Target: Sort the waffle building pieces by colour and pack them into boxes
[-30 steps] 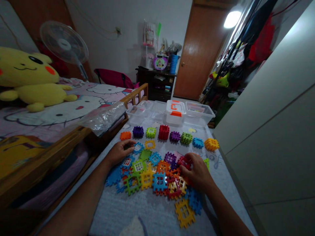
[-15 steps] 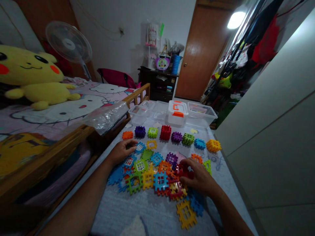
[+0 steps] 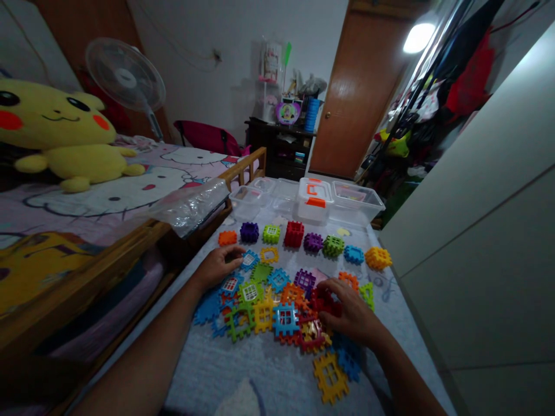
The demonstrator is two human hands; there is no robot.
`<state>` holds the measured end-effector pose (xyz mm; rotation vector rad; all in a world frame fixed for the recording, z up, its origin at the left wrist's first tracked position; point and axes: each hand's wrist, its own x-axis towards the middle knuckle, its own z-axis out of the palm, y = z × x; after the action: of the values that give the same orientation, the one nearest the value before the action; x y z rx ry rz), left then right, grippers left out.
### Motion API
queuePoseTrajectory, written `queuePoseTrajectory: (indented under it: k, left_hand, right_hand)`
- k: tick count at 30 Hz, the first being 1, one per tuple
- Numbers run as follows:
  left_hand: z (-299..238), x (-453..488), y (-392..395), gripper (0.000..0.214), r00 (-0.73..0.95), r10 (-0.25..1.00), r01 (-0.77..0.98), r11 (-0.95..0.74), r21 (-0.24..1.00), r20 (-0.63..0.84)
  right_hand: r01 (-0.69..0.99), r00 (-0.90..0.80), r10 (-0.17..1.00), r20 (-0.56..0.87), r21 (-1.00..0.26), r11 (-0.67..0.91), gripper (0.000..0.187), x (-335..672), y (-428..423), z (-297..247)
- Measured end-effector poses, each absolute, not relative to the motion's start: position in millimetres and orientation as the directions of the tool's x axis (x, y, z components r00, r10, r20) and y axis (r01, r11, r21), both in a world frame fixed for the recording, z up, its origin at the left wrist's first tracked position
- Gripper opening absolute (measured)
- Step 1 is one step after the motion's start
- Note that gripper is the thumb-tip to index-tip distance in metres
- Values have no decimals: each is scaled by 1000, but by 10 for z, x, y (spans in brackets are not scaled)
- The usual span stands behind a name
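My right hand (image 3: 349,309) has its thumb and fingers around a red interlocking building piece (image 3: 324,301), at the right side of a loose pile. Part of that piece is hidden by the fingers. My left hand (image 3: 219,267) rests at the pile's far left with fingers apart, fingertips beside a blue piece with a white window (image 3: 249,260); whether they touch is unclear. Between the hands lie flat notched pieces, among them a purple frame (image 3: 304,280), an orange one (image 3: 293,294), a blue window piece (image 3: 285,319) and a green one (image 3: 250,293). Nearest me is a yellow window piece (image 3: 330,378).
Behind the pile, stacks of pieces stand in a row sorted by colour, including a red stack (image 3: 293,234) and a yellow stack (image 3: 378,258). Farther back are clear plastic boxes (image 3: 358,199) and a lidded box with orange clips (image 3: 314,211). A wooden bed rail (image 3: 143,242) runs along the left.
The view has shifted slightly. The pieces and my left hand stay in place; my right hand remains on the red piece, which looks slightly turned between the fingers.
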<state>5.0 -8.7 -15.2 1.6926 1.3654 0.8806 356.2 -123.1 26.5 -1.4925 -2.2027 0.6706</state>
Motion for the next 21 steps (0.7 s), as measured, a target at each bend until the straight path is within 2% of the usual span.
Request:
queuePoseTrajectory:
  k: [8, 13, 17, 21]
  left_hand:
    - [-124, 61, -104, 42, 188, 980, 461, -148, 875, 67]
    - [-161, 60, -94, 40, 182, 979, 458, -163, 874, 88]
    - [-192, 56, -78, 37, 187, 979, 440, -156, 884, 80]
    - [-201, 55, -78, 37, 192, 979, 427, -149, 892, 72]
  right_hand:
    - [767, -355, 929, 105, -535, 354, 39, 3573, -1185, 360]
    - [772, -394, 879, 267, -424, 475, 39, 3477, -739, 701]
    - [806, -384, 855, 348, -326, 494, 39, 3298, -175, 808]
    - [829, -387, 872, 302, -300, 472, 43, 3140, 257, 798]
